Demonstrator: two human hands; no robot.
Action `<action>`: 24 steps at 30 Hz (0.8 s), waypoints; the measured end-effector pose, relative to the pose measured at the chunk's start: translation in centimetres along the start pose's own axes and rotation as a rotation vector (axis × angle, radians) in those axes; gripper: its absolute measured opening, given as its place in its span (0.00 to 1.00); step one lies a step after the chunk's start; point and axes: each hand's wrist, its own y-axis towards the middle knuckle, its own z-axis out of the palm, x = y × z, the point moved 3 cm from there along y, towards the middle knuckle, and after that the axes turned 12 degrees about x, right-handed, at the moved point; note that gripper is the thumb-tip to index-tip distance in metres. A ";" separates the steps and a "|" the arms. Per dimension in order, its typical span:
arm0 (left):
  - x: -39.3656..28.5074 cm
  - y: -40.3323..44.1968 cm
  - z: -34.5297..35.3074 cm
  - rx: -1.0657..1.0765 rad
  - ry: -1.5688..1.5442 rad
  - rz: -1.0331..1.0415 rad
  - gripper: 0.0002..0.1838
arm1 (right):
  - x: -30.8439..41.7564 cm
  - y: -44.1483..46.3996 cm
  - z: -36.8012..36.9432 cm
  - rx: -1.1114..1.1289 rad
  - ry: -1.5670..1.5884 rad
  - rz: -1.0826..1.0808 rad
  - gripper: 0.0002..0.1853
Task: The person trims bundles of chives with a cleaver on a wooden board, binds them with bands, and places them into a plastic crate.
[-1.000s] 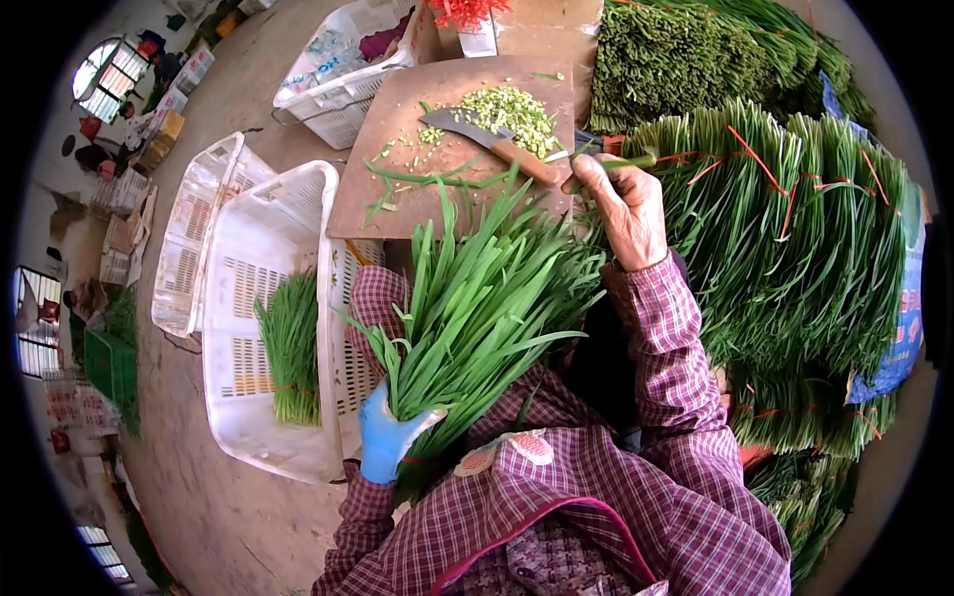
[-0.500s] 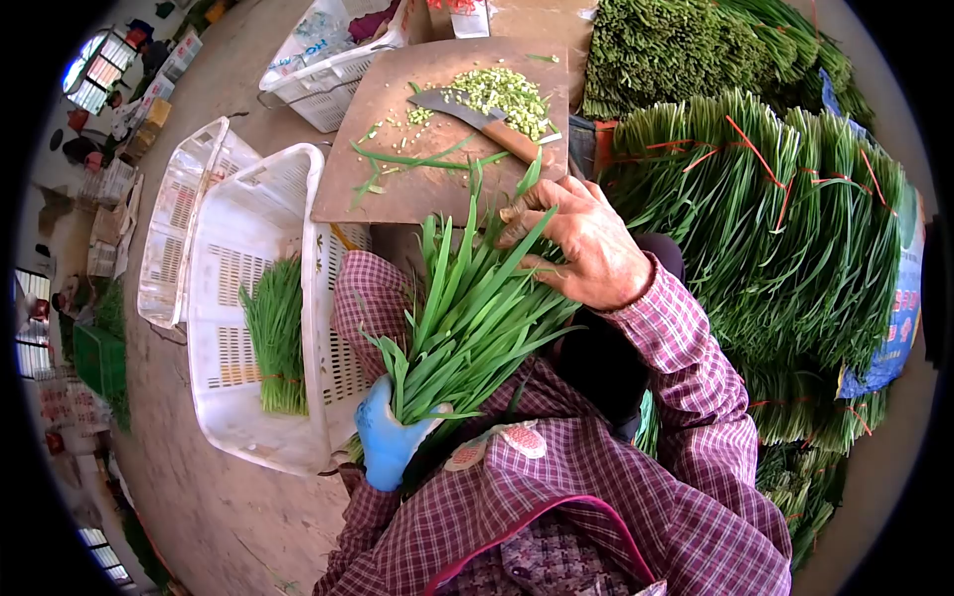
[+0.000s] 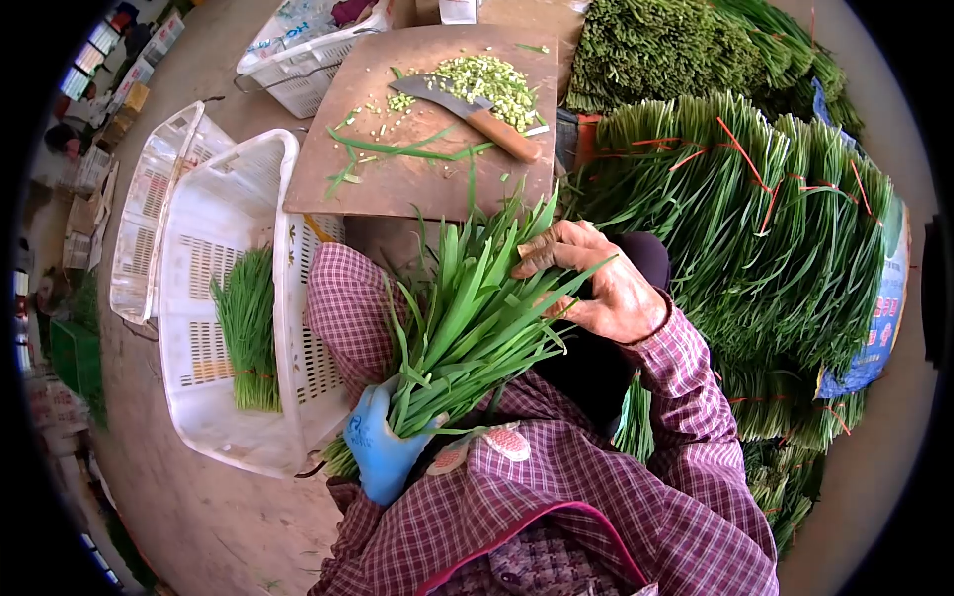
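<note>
My left hand (image 3: 382, 447) wears a blue glove and is wrapped round the lower part of a bunch of garlic chives (image 3: 467, 308). The flat green leaves fan out above my lap, with some stalks showing below the glove. At the right side of the leaves is my bare right hand (image 3: 601, 283). Its fingers lie slightly bent against the leaf tops, the thumb apart from them, and a few leaves pass between. Beyond the bunch, a knife (image 3: 477, 114) with a wooden handle rests on a brown board (image 3: 417, 189) beside chopped green-white bits (image 3: 497, 84).
A white plastic crate (image 3: 288, 328) at my left holds a tied chive bundle (image 3: 246, 328). Large stacks of chives (image 3: 735, 219) with red ties are on the right, near a blue printed sack (image 3: 879, 328). Another white crate (image 3: 308, 84) stands beyond the board.
My right hand has come down from the leaf tips to the side of the bunch, and its fingers are less curled. The left hand keeps its hold. The view has shifted slightly.
</note>
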 end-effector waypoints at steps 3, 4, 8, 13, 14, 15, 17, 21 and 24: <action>-0.5 0.0 0.1 0.006 0.088 -0.005 0.36 | 0.2 0.0 0.3 -0.056 0.056 -0.091 0.14; -0.5 -0.1 0.1 0.005 0.084 -0.010 0.36 | 0.2 -0.1 0.4 -0.053 0.054 -0.087 0.14; -0.3 -0.1 0.1 0.000 0.072 -0.005 0.37 | -0.2 0.0 1.3 -0.072 0.111 -0.066 0.09; -0.1 -0.1 0.1 0.006 0.060 -0.012 0.37 | -0.1 -0.4 1.2 -0.349 -0.088 -0.052 0.05; -0.1 -0.1 0.0 0.007 0.052 -0.012 0.37 | -0.3 -0.3 0.5 -0.490 0.062 0.009 0.05; -0.1 -0.1 0.1 0.008 0.052 -0.010 0.37 | -1.0 -0.3 -0.2 -0.586 0.148 0.056 0.05; 0.1 -0.2 0.1 0.003 0.021 -0.025 0.37 | -1.0 0.0 -1.8 -0.617 0.080 0.055 0.08; -0.4 -0.1 0.0 0.004 0.078 0.008 0.37 | 0.3 2.1 -2.3 -0.366 -0.228 0.020 0.13; -0.5 -0.3 0.2 -0.005 0.105 -0.013 0.37 | -0.1 3.4 -2.4 -0.208 -0.272 -0.021 0.17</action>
